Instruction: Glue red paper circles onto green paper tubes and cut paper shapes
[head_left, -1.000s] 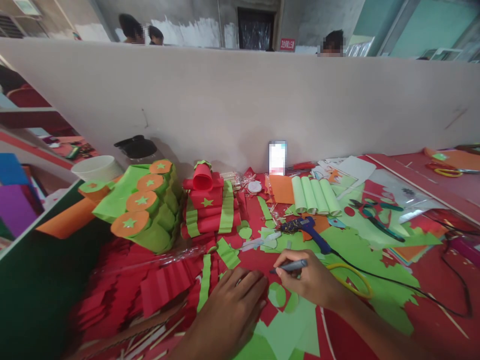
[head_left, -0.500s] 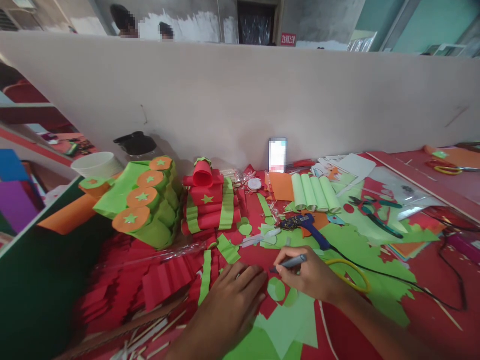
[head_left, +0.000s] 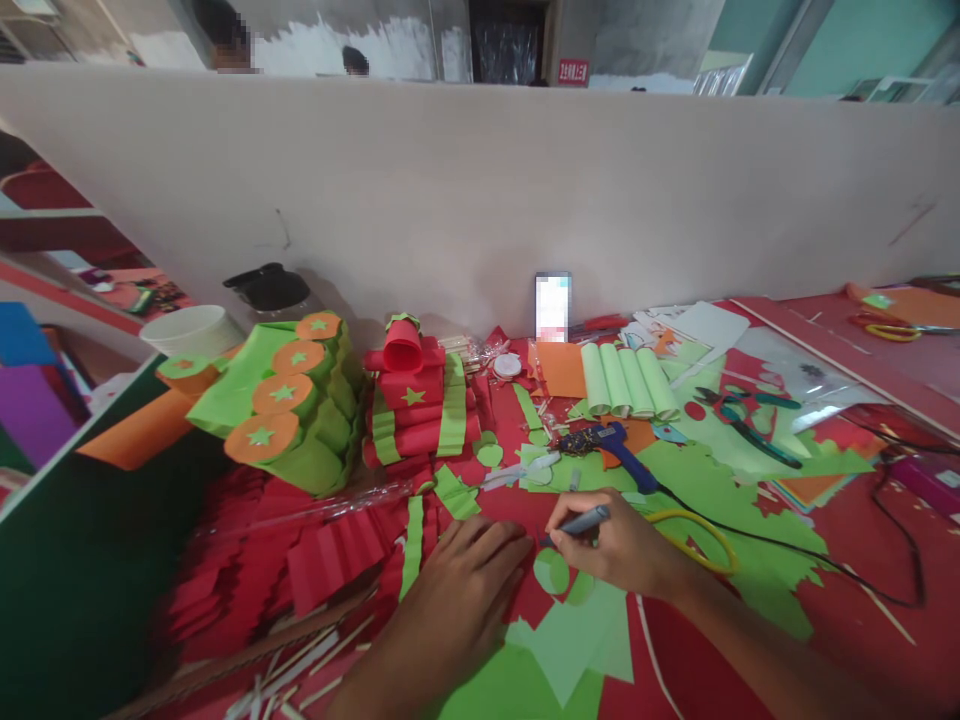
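Observation:
My right hand (head_left: 600, 540) pinches a grey marker pen (head_left: 586, 520), its tip down at the red paper (head_left: 531, 505) on the table. Just left of the tip, my left hand (head_left: 472, 570) lies flat with fingers stretched over the surface, holding nothing. Below the pen is a light green paper circle (head_left: 552, 572). Pale green cut paper (head_left: 574, 640) lies nearer me, partly under my wrists' reach. Beyond my hands rests a blue glue gun (head_left: 630, 458), and the yellow handle of a pair of scissors (head_left: 731, 555) shows beside my right wrist.
At left stand green rolls with orange star-marked ends (head_left: 285, 393) and a red paper model (head_left: 420, 415). Pale green paper rolls (head_left: 628, 382), a lit phone (head_left: 553, 308) and pliers (head_left: 750, 425) lie farther back. A white partition (head_left: 420, 190) closes the far side.
The view has shifted very slightly. The pen stays in my right hand at nearly the same spot, and my left hand remains flat on the surface.

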